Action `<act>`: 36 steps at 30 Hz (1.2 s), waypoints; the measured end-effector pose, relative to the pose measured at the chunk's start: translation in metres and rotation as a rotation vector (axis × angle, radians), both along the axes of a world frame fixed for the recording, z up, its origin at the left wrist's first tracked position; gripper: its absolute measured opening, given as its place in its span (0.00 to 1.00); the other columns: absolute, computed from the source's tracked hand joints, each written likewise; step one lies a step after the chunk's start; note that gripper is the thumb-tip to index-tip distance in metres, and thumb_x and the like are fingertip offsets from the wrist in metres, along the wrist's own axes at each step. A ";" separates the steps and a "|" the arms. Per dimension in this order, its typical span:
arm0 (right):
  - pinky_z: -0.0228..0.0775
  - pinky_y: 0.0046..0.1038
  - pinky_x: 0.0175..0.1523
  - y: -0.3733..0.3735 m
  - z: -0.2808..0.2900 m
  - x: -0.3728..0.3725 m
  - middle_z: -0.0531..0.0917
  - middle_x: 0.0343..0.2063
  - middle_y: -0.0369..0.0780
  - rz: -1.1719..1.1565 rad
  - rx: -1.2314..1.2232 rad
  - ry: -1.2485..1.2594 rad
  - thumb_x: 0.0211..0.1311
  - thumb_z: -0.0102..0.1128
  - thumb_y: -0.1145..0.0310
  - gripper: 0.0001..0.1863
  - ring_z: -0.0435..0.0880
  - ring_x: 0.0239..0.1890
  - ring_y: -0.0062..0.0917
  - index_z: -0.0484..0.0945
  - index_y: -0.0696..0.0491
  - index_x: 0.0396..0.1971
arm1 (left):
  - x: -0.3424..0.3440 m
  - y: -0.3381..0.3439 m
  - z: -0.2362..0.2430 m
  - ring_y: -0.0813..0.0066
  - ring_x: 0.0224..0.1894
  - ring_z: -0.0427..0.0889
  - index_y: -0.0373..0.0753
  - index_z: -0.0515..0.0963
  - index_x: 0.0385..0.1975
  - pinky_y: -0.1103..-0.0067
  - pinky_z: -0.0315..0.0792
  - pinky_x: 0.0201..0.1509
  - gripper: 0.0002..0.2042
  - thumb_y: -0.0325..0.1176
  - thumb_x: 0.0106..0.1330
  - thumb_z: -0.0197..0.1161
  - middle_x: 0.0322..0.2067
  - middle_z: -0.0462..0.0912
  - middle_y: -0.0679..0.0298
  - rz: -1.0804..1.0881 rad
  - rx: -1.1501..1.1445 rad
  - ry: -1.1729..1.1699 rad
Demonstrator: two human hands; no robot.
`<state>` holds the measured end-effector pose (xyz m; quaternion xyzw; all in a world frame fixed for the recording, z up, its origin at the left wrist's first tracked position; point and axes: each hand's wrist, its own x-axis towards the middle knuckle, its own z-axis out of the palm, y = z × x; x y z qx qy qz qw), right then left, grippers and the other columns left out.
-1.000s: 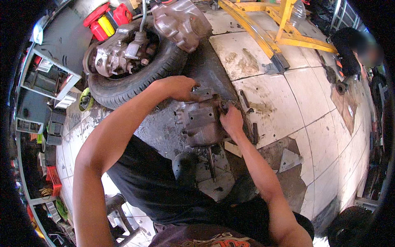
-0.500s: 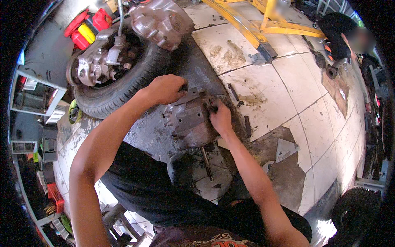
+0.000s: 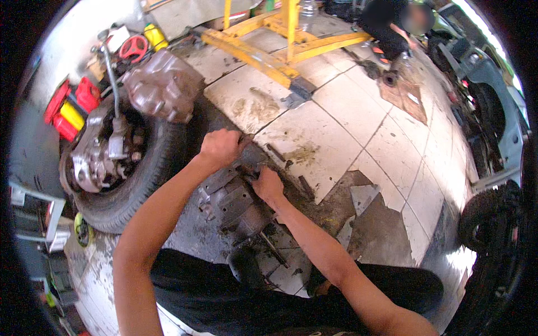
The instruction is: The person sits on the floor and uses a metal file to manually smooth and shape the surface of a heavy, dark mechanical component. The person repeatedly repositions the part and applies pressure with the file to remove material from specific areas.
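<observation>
A grey metal gearbox-like housing (image 3: 234,203) with bolt holes in its top face sits on the dark floor patch before my knees. A splined shaft (image 3: 273,250) sticks out of its near end. Just beyond the far edge of the housing, my left hand (image 3: 220,148) is closed, with a small dark piece showing past its fingers; I cannot tell its kind. My right hand (image 3: 268,186) is at the housing's far right corner, fingers curled against a dark part there. What those fingers grip is hidden.
On the left, a tyre (image 3: 164,162) holds a metal assembly with a lever (image 3: 111,75). A large metal casing (image 3: 163,85) rests on its far side. A yellow frame stand (image 3: 246,53) stands ahead. Dark metal strips (image 3: 306,188) lie at right. Another person (image 3: 386,25) crouches far right.
My view has swung to the right and up, shifting the scene left and down. My left hand has moved slightly farther past the housing; my right hand stays at the same corner.
</observation>
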<state>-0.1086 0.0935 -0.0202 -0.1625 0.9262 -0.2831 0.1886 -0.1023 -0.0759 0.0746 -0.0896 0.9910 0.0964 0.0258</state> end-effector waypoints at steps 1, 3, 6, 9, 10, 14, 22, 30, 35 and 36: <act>0.75 0.45 0.48 0.008 -0.006 -0.001 0.84 0.38 0.55 -0.010 -0.011 -0.031 0.52 0.68 0.58 0.23 0.82 0.45 0.49 0.78 0.60 0.42 | -0.010 -0.001 -0.004 0.49 0.38 0.85 0.37 0.84 0.32 0.60 0.78 0.45 0.31 0.62 0.69 0.46 0.32 0.84 0.47 -0.006 -0.005 0.011; 0.75 0.44 0.48 0.024 -0.015 -0.004 0.84 0.38 0.55 -0.018 -0.034 -0.102 0.51 0.70 0.55 0.25 0.83 0.46 0.48 0.80 0.60 0.40 | -0.023 -0.004 -0.011 0.51 0.39 0.85 0.38 0.84 0.34 0.61 0.78 0.46 0.33 0.65 0.67 0.46 0.32 0.85 0.48 -0.011 -0.037 0.004; 0.74 0.43 0.50 0.052 -0.027 -0.015 0.85 0.40 0.53 0.151 -0.104 -0.110 0.50 0.72 0.49 0.29 0.84 0.45 0.45 0.82 0.57 0.43 | -0.030 -0.007 -0.022 0.53 0.42 0.85 0.39 0.84 0.35 0.63 0.77 0.49 0.34 0.68 0.64 0.48 0.36 0.85 0.49 -0.019 -0.101 -0.048; 0.74 0.41 0.50 0.044 -0.043 -0.019 0.85 0.40 0.51 0.169 -0.233 -0.215 0.50 0.72 0.47 0.30 0.84 0.44 0.44 0.81 0.56 0.46 | -0.022 -0.022 -0.037 0.52 0.44 0.85 0.38 0.84 0.37 0.62 0.77 0.51 0.32 0.65 0.64 0.51 0.39 0.85 0.49 -0.058 -0.148 -0.156; 0.74 0.41 0.50 0.037 -0.046 -0.025 0.85 0.40 0.50 0.148 -0.266 -0.253 0.50 0.72 0.46 0.31 0.84 0.44 0.44 0.81 0.55 0.47 | -0.024 -0.028 -0.042 0.51 0.43 0.84 0.39 0.84 0.38 0.61 0.77 0.50 0.31 0.64 0.64 0.51 0.39 0.85 0.49 -0.076 -0.135 -0.175; 0.73 0.42 0.51 0.019 -0.047 -0.004 0.84 0.43 0.51 -0.068 -0.235 -0.039 0.48 0.74 0.46 0.32 0.83 0.46 0.45 0.81 0.56 0.46 | -0.020 -0.035 -0.058 0.50 0.48 0.82 0.38 0.82 0.43 0.61 0.75 0.53 0.29 0.61 0.64 0.55 0.44 0.83 0.49 -0.127 -0.057 -0.249; 0.70 0.47 0.55 0.022 -0.011 0.020 0.81 0.37 0.58 0.269 -0.306 0.333 0.61 0.62 0.64 0.17 0.79 0.44 0.55 0.78 0.60 0.44 | -0.012 -0.054 -0.085 0.51 0.54 0.79 0.37 0.80 0.49 0.61 0.73 0.57 0.27 0.57 0.66 0.56 0.51 0.81 0.51 -0.139 -0.051 -0.443; 0.68 0.44 0.60 0.024 0.026 0.056 0.79 0.48 0.59 0.078 -0.355 -0.201 0.73 0.44 0.51 0.28 0.77 0.54 0.54 0.66 0.57 0.62 | -0.003 -0.044 -0.066 0.53 0.54 0.80 0.37 0.80 0.49 0.59 0.74 0.56 0.26 0.56 0.66 0.56 0.51 0.81 0.52 -0.115 -0.043 -0.369; 0.66 0.43 0.62 0.033 -0.011 0.036 0.76 0.54 0.58 0.337 -0.399 -0.100 0.72 0.36 0.39 0.34 0.76 0.57 0.53 0.55 0.43 0.71 | -0.004 -0.042 -0.070 0.53 0.52 0.82 0.37 0.81 0.47 0.61 0.76 0.53 0.23 0.51 0.65 0.59 0.49 0.83 0.53 -0.160 -0.105 -0.403; 0.66 0.43 0.62 0.036 -0.016 0.036 0.76 0.55 0.57 0.349 -0.405 -0.132 0.71 0.35 0.37 0.35 0.76 0.57 0.53 0.54 0.40 0.72 | -0.004 -0.045 -0.072 0.53 0.51 0.82 0.37 0.81 0.46 0.61 0.77 0.52 0.21 0.49 0.64 0.60 0.49 0.83 0.54 -0.170 -0.129 -0.433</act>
